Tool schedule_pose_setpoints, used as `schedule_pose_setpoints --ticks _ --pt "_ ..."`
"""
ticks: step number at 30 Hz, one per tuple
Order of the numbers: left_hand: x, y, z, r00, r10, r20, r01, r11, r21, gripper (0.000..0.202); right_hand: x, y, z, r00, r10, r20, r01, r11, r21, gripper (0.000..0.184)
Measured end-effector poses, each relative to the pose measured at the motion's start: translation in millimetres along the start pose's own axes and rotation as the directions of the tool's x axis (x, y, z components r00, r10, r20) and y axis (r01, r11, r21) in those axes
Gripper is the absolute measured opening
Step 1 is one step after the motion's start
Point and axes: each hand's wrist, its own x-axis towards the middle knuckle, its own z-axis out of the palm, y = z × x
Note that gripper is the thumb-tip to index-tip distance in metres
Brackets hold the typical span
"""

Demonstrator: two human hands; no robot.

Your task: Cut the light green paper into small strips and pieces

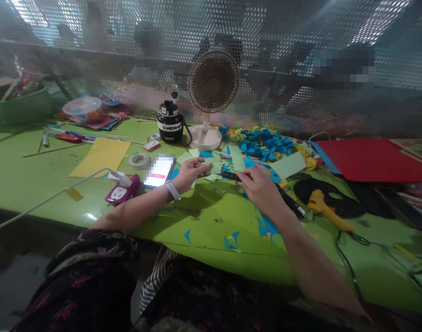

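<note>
My left hand (192, 173), a pale band at its wrist, pinches a small piece of light green paper (213, 165) over the middle of the table. Close to its right, my right hand (261, 186) is closed around a long, slim black tool (230, 175) whose tip points at the green paper. A black end with pale marking (295, 206) shows beyond that hand; whether it belongs to the same tool is unclear. Around both hands lie light green strips (237, 158) and blue paper scraps (266, 225). Behind them is a heap of blue and yellow folded paper pieces (266, 142).
A fan (213, 83) and black bottle (170, 124) stand at the back. Left are a lit phone (159, 171), tape roll (138, 160), purple power socket (123, 191) and yellow sheet (102, 157). Right are a yellow glue gun (330, 211) with cord and red sheets (373, 159).
</note>
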Motion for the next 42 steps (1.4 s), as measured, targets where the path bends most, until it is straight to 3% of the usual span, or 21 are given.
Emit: schedule_pose_setpoints --ticks 13,17,20,22,24,27,31,35,38,42 --pt "-3 -6 7.6 0.996 -0.05 -0.079 0.047 0.999 -0.027 0.048 1 -7 9 0.997 -0.024 0.075 0.016 0.994 0.104 0.033" --pt "3 13 -0.9 0.993 0.039 -0.113 -0.035 0.999 0.031 0.038 0 -16 15 0.981 -0.137 0.135 0.112 0.978 0.178 0.028" --pt "10 35 -14.8 0.994 0.068 -0.083 -0.042 0.959 0.281 0.038 -2 -21 17 0.964 -0.178 0.197 0.13 0.963 0.236 0.025" --pt "14 47 -25.2 1.0 -0.019 -0.018 0.026 0.86 0.509 0.032 -2 -22 16 0.956 -0.165 0.244 0.103 0.963 0.248 0.023" --pt "17 53 -34.6 0.989 -0.147 0.022 0.089 0.707 0.702 0.025 -2 -22 14 0.943 -0.147 0.298 0.074 0.968 0.241 0.021" --pt "19 51 -44.7 0.982 -0.187 0.018 0.064 0.421 0.905 0.032 -1 -23 10 0.918 -0.137 0.373 0.05 0.971 0.232 0.019" --pt "20 45 -48.5 0.969 -0.246 0.035 -0.012 0.091 0.996 0.036 1 -27 6 0.894 -0.125 0.431 0.023 0.972 0.235 0.017" --pt "13 43 -40.4 0.978 -0.196 0.07 -0.124 -0.276 0.953 0.036 2 -29 6 0.875 -0.092 0.476 -0.014 0.976 0.216 0.021" --pt "4 43 -30.6 0.987 -0.152 0.06 -0.12 -0.427 0.896 0.037 2 -26 9 0.886 -0.09 0.455 -0.023 0.971 0.238 0.024" --pt "-7 42 -20.9 0.993 -0.104 0.063 -0.104 -0.466 0.879 0.038 3 -18 13 0.944 0.0 0.329 -0.104 0.95 0.296 0.028"
